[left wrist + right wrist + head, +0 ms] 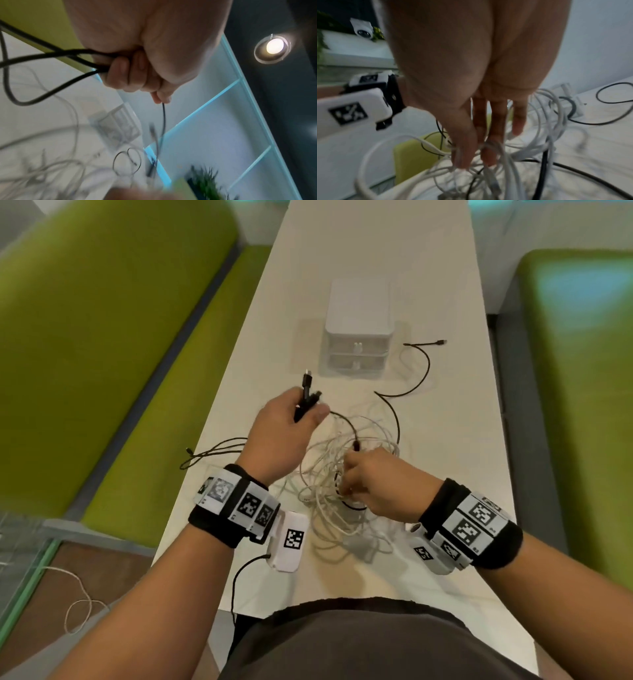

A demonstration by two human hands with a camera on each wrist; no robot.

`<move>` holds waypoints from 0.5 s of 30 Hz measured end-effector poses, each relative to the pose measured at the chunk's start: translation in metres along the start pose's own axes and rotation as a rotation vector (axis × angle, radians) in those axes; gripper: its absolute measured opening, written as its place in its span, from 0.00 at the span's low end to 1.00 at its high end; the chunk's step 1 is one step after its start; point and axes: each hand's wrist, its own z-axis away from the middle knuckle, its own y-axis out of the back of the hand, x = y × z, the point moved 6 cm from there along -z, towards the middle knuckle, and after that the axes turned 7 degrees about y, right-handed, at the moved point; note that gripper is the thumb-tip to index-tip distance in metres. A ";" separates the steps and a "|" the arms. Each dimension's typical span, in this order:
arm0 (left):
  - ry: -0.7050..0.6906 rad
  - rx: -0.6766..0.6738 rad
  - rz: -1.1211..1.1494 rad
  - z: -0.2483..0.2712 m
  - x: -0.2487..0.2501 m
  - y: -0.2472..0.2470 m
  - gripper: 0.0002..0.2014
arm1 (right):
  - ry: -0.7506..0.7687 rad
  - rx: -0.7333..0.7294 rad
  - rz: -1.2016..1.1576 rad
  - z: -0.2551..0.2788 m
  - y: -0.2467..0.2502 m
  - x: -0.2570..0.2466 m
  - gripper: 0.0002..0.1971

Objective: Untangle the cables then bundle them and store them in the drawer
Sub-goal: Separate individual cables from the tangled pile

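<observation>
Tangled cables [346, 474] block the drawer unit [358, 337] — bare table [376, 251] behind.

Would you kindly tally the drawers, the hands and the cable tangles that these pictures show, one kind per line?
Drawers: 2, both closed.
Hands: 2, the left hand gripping black cable ends, the right hand pinching strands in the cable tangle.
Cable tangle: 1, white and black strands too knotted to count.
Total: 5.
</observation>
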 end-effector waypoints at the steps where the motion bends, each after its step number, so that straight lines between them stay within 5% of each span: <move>1: 0.007 0.014 0.068 -0.002 0.002 0.008 0.08 | -0.069 -0.063 0.004 0.004 -0.006 0.008 0.09; 4: 0.006 0.010 0.077 -0.006 0.004 0.029 0.07 | -0.230 0.028 -0.049 0.014 0.005 0.023 0.11; 11: 0.069 -0.132 -0.107 0.008 -0.017 0.016 0.05 | -0.339 0.367 -0.180 0.019 0.043 0.037 0.07; 15: 0.144 0.059 0.008 0.013 -0.035 0.040 0.12 | -0.326 0.322 -0.263 0.019 0.043 0.034 0.06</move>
